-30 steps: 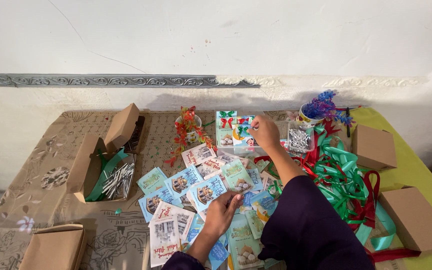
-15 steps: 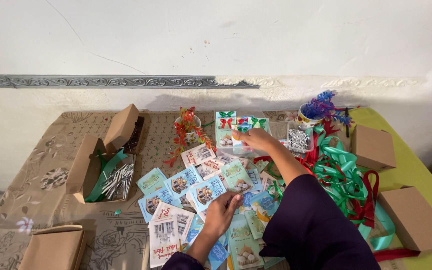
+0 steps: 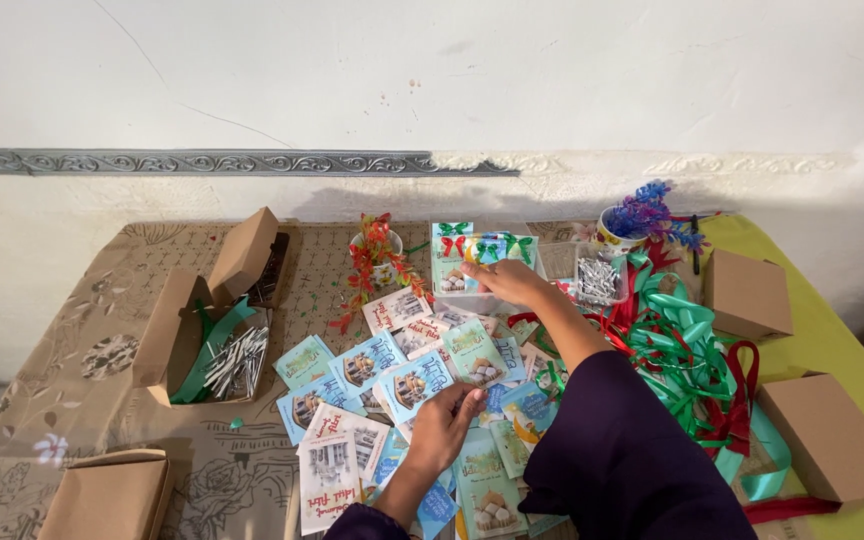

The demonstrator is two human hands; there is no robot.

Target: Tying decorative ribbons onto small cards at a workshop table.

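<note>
Reaching across a crowded table (image 3: 102, 330), the right hand (image 3: 507, 280) is out at the far side, over a clear plastic tray (image 3: 467, 298) of bow-topped cards that stands close to the wall (image 3: 432, 80). Room is tight there: a small pot of red-leafed sprigs (image 3: 377, 262) sits just left of the tray, a clear box of silver bits (image 3: 597, 280) just right, and a tangle of green and red ribbon (image 3: 687, 350) runs down the right side toward two shut brown boxes (image 3: 747, 293). The open cloth lies on the left, past the open carton of silver sticks (image 3: 227, 350).

Against the frame a second ago, the right hand has dropped from a raised position down onto the tray, and the card with the green bow (image 3: 502, 248) has come down with it.

That card now stands at the tray's back, upright, its lower part pinched in the right fingertips (image 3: 482, 272). The left hand (image 3: 442, 425) rests nearer the body on the spread of loose greeting cards (image 3: 392, 375), fingers curled and pressing on a blue one; whether it grips it, I cannot tell.
</note>
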